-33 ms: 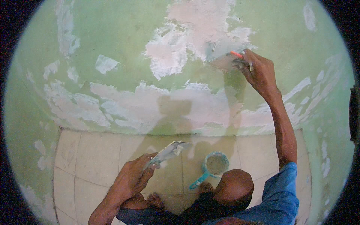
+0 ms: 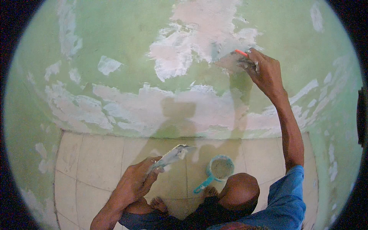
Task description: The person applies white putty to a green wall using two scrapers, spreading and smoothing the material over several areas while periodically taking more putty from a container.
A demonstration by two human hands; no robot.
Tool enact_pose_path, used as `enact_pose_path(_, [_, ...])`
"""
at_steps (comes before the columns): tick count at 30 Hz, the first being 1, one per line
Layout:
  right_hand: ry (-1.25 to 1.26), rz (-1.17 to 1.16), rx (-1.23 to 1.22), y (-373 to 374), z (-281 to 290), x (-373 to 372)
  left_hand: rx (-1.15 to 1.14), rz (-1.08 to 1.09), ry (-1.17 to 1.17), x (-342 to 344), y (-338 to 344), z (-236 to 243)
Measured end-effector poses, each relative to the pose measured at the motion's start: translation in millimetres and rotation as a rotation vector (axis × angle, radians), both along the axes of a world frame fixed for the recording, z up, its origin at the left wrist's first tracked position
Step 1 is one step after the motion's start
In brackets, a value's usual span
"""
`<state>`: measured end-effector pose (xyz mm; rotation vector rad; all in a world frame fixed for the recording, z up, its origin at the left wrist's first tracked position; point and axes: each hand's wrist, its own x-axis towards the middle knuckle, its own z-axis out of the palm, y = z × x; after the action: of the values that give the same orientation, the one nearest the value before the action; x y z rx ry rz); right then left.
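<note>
My right hand [image 2: 265, 71] is closed around a putty knife with an orange part [image 2: 241, 53]. Its broad blade [image 2: 229, 62] lies against the green wall [image 2: 134, 42], at the lower right edge of a large whitish filler patch [image 2: 207, 23]. Lower left, my left hand [image 2: 138, 178] grips a flat scraper [image 2: 172, 156] smeared with white putty. That scraper is tilted upward, apart from the wall, and the fingers hide its near end.
A turquoise dipper [image 2: 220, 168] with greyish paste inside stands on the beige tiled floor [image 2: 97, 153], beside my bent knee [image 2: 239, 191] and foot. White filler patches spread low along the wall. A dark object [image 2: 360, 117] shows at the far right.
My right hand and its putty knife have shifted very slightly upward on the wall. My left hand and its scraper look the same.
</note>
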<state>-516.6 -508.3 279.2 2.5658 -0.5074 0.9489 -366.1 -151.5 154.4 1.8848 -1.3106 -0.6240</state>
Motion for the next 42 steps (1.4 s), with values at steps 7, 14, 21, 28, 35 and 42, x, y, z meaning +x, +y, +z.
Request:
enact_pose_path(7, [-0.119,-0.006,-0.081,-11.8,22.6,10.3,0.023,0.009,-0.040,2.8,-2.6,-0.8])
enact_pose_path(14, [-0.364,0.154,0.028,-38.0,48.7,-2.1,-0.022,0.020,-0.026,1.7,-2.3,-9.2])
enact_pose_path(21, [-0.675,0.118,0.415,-41.7,-13.3,-41.2,-0.014,0.045,0.010,2.3,3.7,-6.4])
enact_pose_path(28, [-0.194,0.154,0.064,-11.9,-37.2,8.3,0.013,0.035,0.003,1.5,1.8,-3.7])
enact_pose_path(35, [-0.464,0.096,0.088,-13.6,-10.6,12.3,0.040,0.082,0.029,1.5,4.6,-3.5])
enact_pose_path(42, [-0.800,0.152,0.475,-31.3,-4.3,-32.0,0.057,0.047,0.026,2.4,6.6,-0.5])
